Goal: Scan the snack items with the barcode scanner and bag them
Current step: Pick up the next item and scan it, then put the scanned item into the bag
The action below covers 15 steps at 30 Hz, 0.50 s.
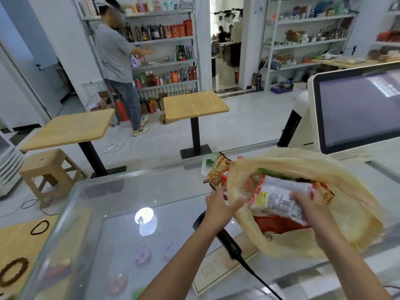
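Both forearms reach up from 6 o'clock over the glass bench [151, 191]. The hands are apart, each clamped on something. The left hand [218, 205] is turned toward 3 o'clock, with thumb and fingers pinching the near rim of the pale yellow plastic bag [346, 191] and holding its mouth open. The right hand [311, 204] sits inside that mouth, fingers curled over the right end of a snack packet [279, 195] whose white printed back faces up.

The bag lies on its side on the bench at about 3 o'clock from centre, its opening toward the person. Inside it, the held packet rests on top of a red packet [279, 226]. A green edge shows behind them at 12 o'clock, but I cannot tell what it belongs to.

An orange packet [217, 172] lies outside the bag, at 12 o'clock from the left hand. The barcode scanner [229, 241] lies on the bench under the left wrist, its cable running toward 5 o'clock.
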Each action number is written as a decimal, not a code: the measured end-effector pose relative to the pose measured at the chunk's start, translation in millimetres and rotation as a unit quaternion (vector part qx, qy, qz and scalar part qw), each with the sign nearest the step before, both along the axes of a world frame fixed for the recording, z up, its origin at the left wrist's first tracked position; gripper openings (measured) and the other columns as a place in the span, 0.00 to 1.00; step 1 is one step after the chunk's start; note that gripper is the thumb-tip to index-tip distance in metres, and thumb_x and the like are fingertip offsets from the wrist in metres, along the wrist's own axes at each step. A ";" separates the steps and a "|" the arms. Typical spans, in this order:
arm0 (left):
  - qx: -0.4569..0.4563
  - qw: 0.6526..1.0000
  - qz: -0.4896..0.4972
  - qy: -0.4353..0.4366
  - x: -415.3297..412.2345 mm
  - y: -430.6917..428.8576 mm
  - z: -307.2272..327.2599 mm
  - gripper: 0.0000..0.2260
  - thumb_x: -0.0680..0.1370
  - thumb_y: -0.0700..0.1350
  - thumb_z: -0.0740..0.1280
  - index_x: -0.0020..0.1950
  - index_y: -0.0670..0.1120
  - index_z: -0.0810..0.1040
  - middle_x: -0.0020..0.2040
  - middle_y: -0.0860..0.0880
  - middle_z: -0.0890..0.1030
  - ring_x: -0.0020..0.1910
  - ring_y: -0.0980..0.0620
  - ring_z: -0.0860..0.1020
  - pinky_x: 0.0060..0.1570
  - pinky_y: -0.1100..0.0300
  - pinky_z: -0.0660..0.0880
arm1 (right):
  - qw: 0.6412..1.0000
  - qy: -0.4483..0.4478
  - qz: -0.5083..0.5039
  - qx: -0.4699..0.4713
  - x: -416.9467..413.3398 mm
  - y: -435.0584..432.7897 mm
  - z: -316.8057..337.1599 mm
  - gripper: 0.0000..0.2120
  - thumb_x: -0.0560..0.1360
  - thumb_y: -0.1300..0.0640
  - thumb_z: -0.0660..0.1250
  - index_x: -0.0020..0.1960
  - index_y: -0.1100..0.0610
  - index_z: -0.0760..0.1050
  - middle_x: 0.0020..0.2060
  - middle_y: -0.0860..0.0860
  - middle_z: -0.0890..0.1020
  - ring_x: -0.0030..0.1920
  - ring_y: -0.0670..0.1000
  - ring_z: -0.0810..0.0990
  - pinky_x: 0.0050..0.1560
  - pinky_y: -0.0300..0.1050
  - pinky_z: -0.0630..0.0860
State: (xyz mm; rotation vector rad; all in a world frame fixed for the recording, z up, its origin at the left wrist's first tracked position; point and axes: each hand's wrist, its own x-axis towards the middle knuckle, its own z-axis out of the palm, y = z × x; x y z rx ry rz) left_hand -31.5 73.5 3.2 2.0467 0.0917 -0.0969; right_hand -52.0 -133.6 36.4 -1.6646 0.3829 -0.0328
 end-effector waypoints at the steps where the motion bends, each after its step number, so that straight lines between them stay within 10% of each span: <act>1: -0.004 1.000 -0.007 0.003 0.0 -6.4 1.1 0.16 0.73 0.55 0.69 0.57 0.50 0.74 0.53 0.52 0.76 0.55 0.50 0.74 0.58 0.52 0.73 | 1.000 0.012 0.014 -0.024 1.9 -4.4 -0.8 0.13 0.72 0.53 0.69 0.54 0.55 0.72 0.49 0.58 0.82 0.44 0.58 0.82 0.48 0.58 0.80; 5: -0.034 0.998 0.052 0.015 7.1 -20.2 4.5 0.08 0.79 0.41 0.58 0.50 0.42 0.76 0.46 0.47 0.78 0.46 0.47 0.77 0.43 0.54 0.74 | 0.978 0.003 0.038 -0.204 25.8 -4.9 -5.9 0.12 0.75 0.52 0.69 0.56 0.55 0.75 0.51 0.54 0.82 0.49 0.55 0.80 0.48 0.48 0.74; 9: -0.160 0.978 0.104 0.089 16.4 -26.6 5.3 0.14 0.79 0.37 0.52 0.57 0.43 0.75 0.53 0.44 0.79 0.51 0.47 0.77 0.49 0.53 0.76 | 0.870 -0.069 -0.044 -0.485 29.9 5.5 -4.9 0.19 0.75 0.40 0.63 0.55 0.54 0.77 0.47 0.51 0.82 0.47 0.55 0.80 0.39 0.45 0.73; 13: -0.261 0.942 0.125 0.170 21.8 -35.4 -3.5 0.15 0.80 0.40 0.52 0.63 0.45 0.73 0.55 0.43 0.80 0.54 0.43 0.78 0.55 0.45 0.77 | 0.792 -0.257 -0.205 -0.514 8.3 -21.8 -8.1 0.15 0.72 0.50 0.69 0.46 0.63 0.78 0.42 0.61 0.79 0.43 0.62 0.77 0.43 0.52 0.71; 15: -0.318 0.921 0.134 0.178 23.9 -40.4 -6.8 0.16 0.79 0.41 0.54 0.65 0.46 0.73 0.56 0.42 0.80 0.55 0.40 0.79 0.55 0.41 0.77 | 0.817 -0.199 -0.249 -0.480 -1.5 -44.8 -19.1 0.25 0.65 0.53 0.78 0.56 0.66 0.75 0.54 0.65 0.77 0.55 0.65 0.75 0.55 0.58 0.69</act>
